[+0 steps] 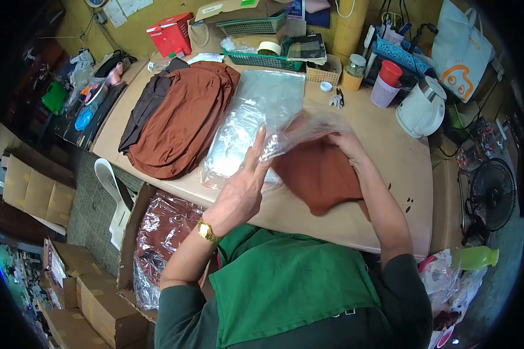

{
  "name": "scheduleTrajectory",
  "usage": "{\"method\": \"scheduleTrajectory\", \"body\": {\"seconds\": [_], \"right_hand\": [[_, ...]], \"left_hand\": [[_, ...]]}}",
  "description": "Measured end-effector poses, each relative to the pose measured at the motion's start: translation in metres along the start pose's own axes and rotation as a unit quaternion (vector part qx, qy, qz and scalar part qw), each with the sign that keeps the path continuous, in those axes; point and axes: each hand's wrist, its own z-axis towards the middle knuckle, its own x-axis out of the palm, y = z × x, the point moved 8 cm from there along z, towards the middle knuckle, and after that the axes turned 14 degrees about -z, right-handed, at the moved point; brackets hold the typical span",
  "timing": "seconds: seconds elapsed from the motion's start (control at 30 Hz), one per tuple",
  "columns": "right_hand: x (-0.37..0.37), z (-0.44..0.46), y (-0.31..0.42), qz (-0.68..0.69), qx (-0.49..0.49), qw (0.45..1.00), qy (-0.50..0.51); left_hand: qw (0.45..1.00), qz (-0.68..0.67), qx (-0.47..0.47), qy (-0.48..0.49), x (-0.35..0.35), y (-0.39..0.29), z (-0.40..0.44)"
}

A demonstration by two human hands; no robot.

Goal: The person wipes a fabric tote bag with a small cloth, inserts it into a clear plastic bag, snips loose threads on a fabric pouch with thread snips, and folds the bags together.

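My left hand [244, 189], with a gold watch at the wrist, has its fingers stretched out against a clear plastic bag [311, 129]. The bag is lifted and blurred between my hands. My right hand [348, 146] is closed on the far right end of that bag, its fingertips partly hidden. Beneath it, a folded rust-brown garment [320, 177] lies on the table near my body. Flat clear plastic bags [268, 90] are stacked left of my hands. Further left is a pile of rust-brown garments [177, 119] with dark grey cloth [148, 107] at its edge.
A tan-covered table [396, 174] fills the middle. Along its back stand green baskets [265, 60], a jar [354, 72], a red cup [390, 72] and a white kettle [422, 107]. At the lower left, a carton [128, 256] holds plastic-wrapped brown garments [166, 232].
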Motion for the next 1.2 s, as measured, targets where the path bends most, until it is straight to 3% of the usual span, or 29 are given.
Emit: {"method": "scheduleTrajectory", "body": {"seconds": [0.07,0.1,0.13,0.17,0.23,0.27,0.33,0.37,0.43,0.47,0.5,0.53,0.6,0.67,0.7,0.77,0.83,0.9,0.93,0.97,1.03,1.07,1.1,1.2], "right_hand": [[-0.014,0.009,-0.018,0.122,0.028,0.988,-0.091],[-0.006,0.010,-0.014,0.123,0.027,0.988,-0.090],[0.014,0.010,0.001,0.076,0.002,0.995,-0.067],[0.033,0.012,0.016,0.029,-0.023,0.998,-0.045],[0.063,0.015,0.053,0.133,-0.122,0.984,0.013],[0.048,0.023,0.058,-0.159,-0.036,0.984,-0.070],[0.017,0.039,0.083,-0.145,-0.030,0.986,-0.081],[0.000,0.047,0.091,-0.130,-0.024,0.987,-0.091],[-0.028,0.059,0.107,-0.098,-0.013,0.989,-0.112],[-0.033,0.059,0.112,-0.090,-0.012,0.989,-0.117],[-0.037,0.058,0.117,-0.083,-0.011,0.989,-0.122],[-0.037,0.030,0.165,-0.386,-0.175,0.866,-0.266],[0.005,-0.027,0.205,-0.600,-0.261,0.696,-0.296],[0.054,-0.015,0.155,-0.611,-0.275,0.734,-0.109],[0.069,-0.010,0.118,-0.591,-0.247,0.768,-0.005],[0.078,-0.009,0.059,-0.549,-0.208,0.802,0.111],[0.075,-0.008,0.039,-0.526,-0.218,0.813,0.120],[0.068,-0.006,0.051,-0.565,-0.260,0.783,0.012],[0.064,-0.009,0.057,-0.645,-0.207,0.736,-0.003],[0.070,-0.010,0.050,-0.645,-0.205,0.736,-0.004],[0.079,-0.004,0.016,-0.583,-0.051,0.807,0.084],[0.084,-0.008,0.019,-0.596,-0.079,0.791,0.116],[0.084,-0.005,0.016,-0.597,-0.078,0.790,0.117],[0.099,0.003,0.026,-0.584,-0.299,0.754,0.035]], "left_hand": [[0.999,0.035,0.014,0.013,0.018,0.005,-0.004],[0.997,0.071,0.028,0.027,0.029,0.005,-0.004],[0.997,0.043,-0.002,0.065,0.040,0.006,-0.001],[0.995,0.071,0.033,0.065,0.051,0.001,0.003],[0.989,0.107,0.076,0.071,0.076,-0.019,0.012],[0.987,0.060,0.121,0.084,0.084,-0.038,0.013],[0.973,-0.055,0.179,0.136,0.102,-0.071,0.015],[0.948,-0.179,0.189,0.181,0.105,-0.080,0.010],[0.924,-0.242,0.156,0.253,0.099,-0.096,0.011],[0.924,-0.241,0.156,0.252,0.098,-0.095,0.011],[0.933,-0.248,0.195,0.175,0.083,-0.096,0.014],[0.933,-0.256,0.232,0.097,0.068,-0.097,0.014],[0.958,-0.208,0.181,0.084,0.062,-0.093,0.016],[0.987,-0.107,0.075,0.095,0.059,-0.084,0.018],[0.987,-0.108,0.076,0.095,0.056,-0.086,0.017],[0.991,-0.039,0.093,0.091,0.052,-0.090,0.013],[0.987,-0.035,0.123,0.096,0.060,-0.087,0.011],[0.932,-0.203,0.246,0.172,0.076,-0.101,0.004],[0.904,-0.273,0.260,0.201,0.085,-0.106,0.002],[0.904,-0.274,0.260,0.202,0.091,-0.106,0.004],[0.888,-0.286,0.279,0.229,0.086,-0.114,0.019],[0.913,-0.283,0.280,0.086,0.061,-0.113,0.038],[0.922,-0.198,0.330,-0.027,0.040,-0.114,0.056],[0.970,-0.095,0.194,-0.112,0.045,-0.070,0.128]]}}
